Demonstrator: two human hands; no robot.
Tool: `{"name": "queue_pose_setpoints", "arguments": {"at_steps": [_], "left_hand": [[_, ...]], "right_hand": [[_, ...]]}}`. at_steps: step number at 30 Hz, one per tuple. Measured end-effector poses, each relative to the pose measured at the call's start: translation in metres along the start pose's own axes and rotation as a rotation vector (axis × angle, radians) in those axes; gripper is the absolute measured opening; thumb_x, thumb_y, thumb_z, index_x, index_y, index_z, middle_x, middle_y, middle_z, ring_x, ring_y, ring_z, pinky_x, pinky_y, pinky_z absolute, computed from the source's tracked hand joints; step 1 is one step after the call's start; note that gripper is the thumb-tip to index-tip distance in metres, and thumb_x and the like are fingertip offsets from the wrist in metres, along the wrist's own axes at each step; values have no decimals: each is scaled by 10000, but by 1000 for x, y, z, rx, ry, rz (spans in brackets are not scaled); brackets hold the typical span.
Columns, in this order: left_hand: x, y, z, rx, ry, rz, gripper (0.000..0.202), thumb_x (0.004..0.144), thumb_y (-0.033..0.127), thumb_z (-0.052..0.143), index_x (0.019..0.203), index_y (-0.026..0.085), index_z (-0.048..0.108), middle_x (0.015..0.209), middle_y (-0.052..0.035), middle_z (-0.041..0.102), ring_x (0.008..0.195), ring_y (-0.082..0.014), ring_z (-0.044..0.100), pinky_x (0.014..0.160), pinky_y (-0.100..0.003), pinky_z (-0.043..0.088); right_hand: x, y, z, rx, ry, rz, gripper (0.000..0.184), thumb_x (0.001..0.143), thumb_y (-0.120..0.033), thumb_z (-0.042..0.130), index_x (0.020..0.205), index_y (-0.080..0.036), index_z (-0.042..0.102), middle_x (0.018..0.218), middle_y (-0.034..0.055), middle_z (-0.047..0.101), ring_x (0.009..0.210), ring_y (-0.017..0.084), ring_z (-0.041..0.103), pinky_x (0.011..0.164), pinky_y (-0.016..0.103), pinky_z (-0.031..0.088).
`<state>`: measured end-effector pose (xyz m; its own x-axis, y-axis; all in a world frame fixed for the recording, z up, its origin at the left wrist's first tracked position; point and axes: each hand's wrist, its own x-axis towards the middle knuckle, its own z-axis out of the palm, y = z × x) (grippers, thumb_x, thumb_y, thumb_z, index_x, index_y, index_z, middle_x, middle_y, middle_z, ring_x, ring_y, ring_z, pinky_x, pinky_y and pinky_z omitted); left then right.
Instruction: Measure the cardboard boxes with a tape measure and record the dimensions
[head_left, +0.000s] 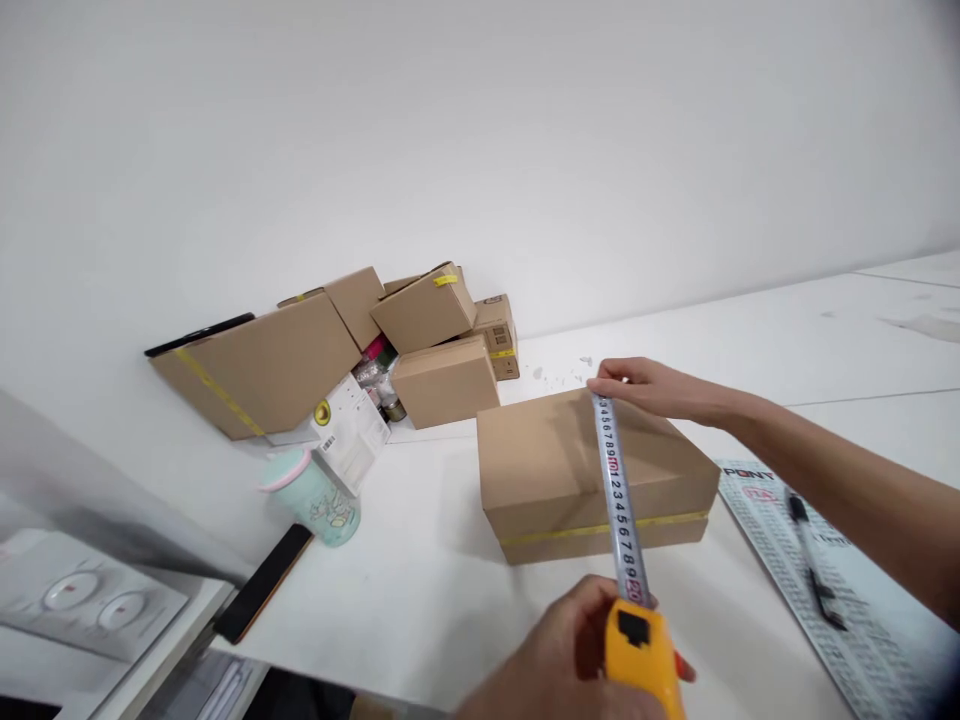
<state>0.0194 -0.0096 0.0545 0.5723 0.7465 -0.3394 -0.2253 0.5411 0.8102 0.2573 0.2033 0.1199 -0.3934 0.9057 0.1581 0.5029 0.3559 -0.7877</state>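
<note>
Worktop (412, 600) is spreading between carton (532, 460) and front edge, left hand (559, 660) clamping the tape measure (646, 655), right hand (649, 388) reaching over, pinching its blade (619, 500).

Before you, the tape case (651, 660) looks like smooth plastic, its blade (621, 505) like glossy metal, the box (559, 475) like matt cardboard, the tabletop (420, 560) smooth.

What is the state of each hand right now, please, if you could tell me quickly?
Left hand: closed, holding the yellow tape case.
Right hand: closed, holding the metal tape near its end, at the cardboard box.
</note>
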Motion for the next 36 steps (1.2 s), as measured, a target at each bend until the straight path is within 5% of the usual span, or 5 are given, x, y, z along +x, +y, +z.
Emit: {"name": "queue_pose_setpoints", "arguments": {"at_steps": [4, 10, 15, 29, 36], "left_hand": [[37, -4, 31, -81, 156, 217, 690, 496, 526, 930, 985, 180, 587, 979, -74, 671, 678, -207, 700, 558, -331, 593], [64, 27, 48, -75, 260, 263, 675, 566, 653, 821, 953, 152, 588, 857, -61, 632, 611, -186, 663, 498, -317, 591], [64, 15, 56, -113, 250, 261, 659, 569, 657, 827, 929, 166, 576, 941, -56, 607, 630, -176, 670, 501, -310, 596], [64, -6, 64, -168, 242, 282, 562, 647, 602, 825, 965, 203, 591, 1038, -75, 598, 723, -201, 674, 541, -330, 619], [61, -10, 61, -85, 279, 312, 616, 589, 600, 878, 984, 206, 617, 1052, -77, 611, 717, -182, 649, 569, -311, 599]], "right_hand": [[34, 3, 19, -54, -11, 36, 550, 843, -751, 583, 690, -229, 499, 688, -3, 517, 656, 170, 443, 615, 320, 356], [68, 27, 32, -149, 63, 72, 504, 794, -704, 618, 628, -231, 558, 621, 28, 567, 684, 221, 543, 649, 340, 421], [66, 36, 33, -121, 36, 22, 417, 789, -650, 649, 731, -237, 663, 711, 28, 660, 740, 223, 591, 690, 328, 448], [66, 42, 35, -50, -4, 30, 408, 785, -583, 675, 630, -221, 568, 677, 14, 598, 694, 192, 532, 668, 328, 399], [59, 35, 30, 60, 41, 43, 483, 798, -683, 667, 699, -211, 644, 779, 52, 678, 784, 223, 594, 716, 332, 457]]}}
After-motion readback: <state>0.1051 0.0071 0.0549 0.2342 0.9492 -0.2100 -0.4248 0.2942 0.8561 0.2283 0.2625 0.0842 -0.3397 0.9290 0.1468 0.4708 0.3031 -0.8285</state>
